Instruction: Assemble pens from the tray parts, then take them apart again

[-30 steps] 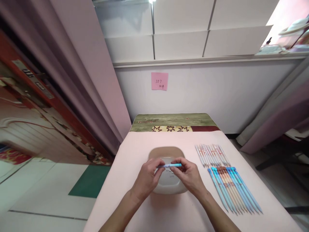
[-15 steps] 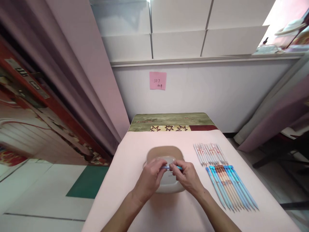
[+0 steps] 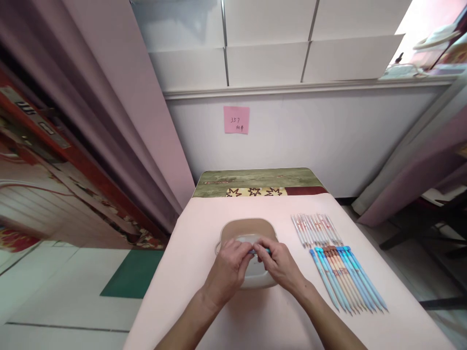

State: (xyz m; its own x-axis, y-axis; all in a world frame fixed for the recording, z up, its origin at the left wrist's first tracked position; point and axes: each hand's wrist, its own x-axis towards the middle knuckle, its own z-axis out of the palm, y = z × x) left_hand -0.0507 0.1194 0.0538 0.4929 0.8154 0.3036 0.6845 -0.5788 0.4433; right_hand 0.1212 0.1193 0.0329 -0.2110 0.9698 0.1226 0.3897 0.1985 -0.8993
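Note:
Over a beige plastic container (image 3: 248, 226), my left hand (image 3: 229, 262) and my right hand (image 3: 278, 262) meet, fingertips nearly touching. Both are closed in a pinch on one slim blue pen (image 3: 268, 251), held level from side to side. Most of the pen is hidden by the fingers; a short blue piece shows between the hands and a blue-green end sticks out at the right hand. The container's pale bottom shows beneath the hands; I cannot make out what, if anything, lies in it.
On the table's pink cloth (image 3: 197, 233), right of the container, a row of blue and cream pens (image 3: 348, 279) lies side by side. Behind it is a row of thin whitish sticks with red marks (image 3: 316, 230), perhaps refills. A pink note (image 3: 236, 120) is on the wall.
My hands have drawn slightly closer together, so less of the pen shows between the fingers. The view has shifted a little; the rows on the right lie unchanged.

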